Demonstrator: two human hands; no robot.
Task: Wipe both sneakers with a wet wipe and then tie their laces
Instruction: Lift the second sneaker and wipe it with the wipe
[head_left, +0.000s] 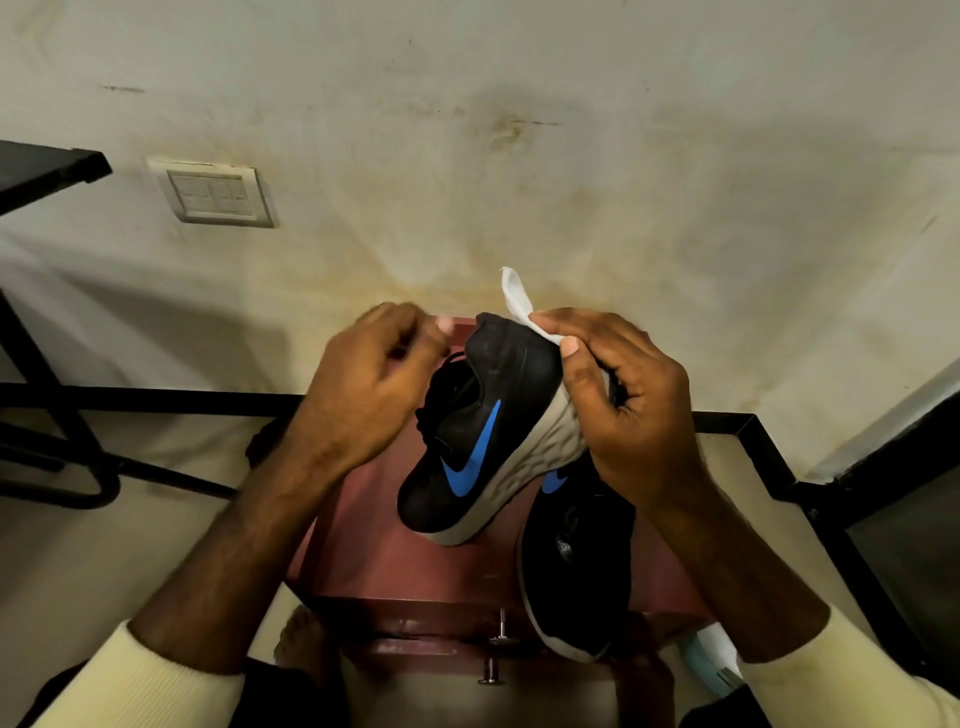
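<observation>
A black sneaker (488, 431) with a blue swoosh and a pale sole is tilted heel-up over a red-brown stool (395, 561), its toe low near the stool top. My left hand (374, 384) is curled at the sneaker's opening on the lace side; the grip itself is partly hidden. My right hand (623, 405) presses a white wet wipe (517, 296) against the heel and sole edge, with a corner of the wipe sticking up. The second black sneaker (576, 571) lies on the stool's right side under my right forearm.
A light-blue wipe pack (709, 660) sits at the stool's lower right. A stained wall with a switch plate (218, 197) stands close behind. Black metal frames (62, 426) flank the stool on the left and on the right. A bare foot (301, 642) shows below the stool.
</observation>
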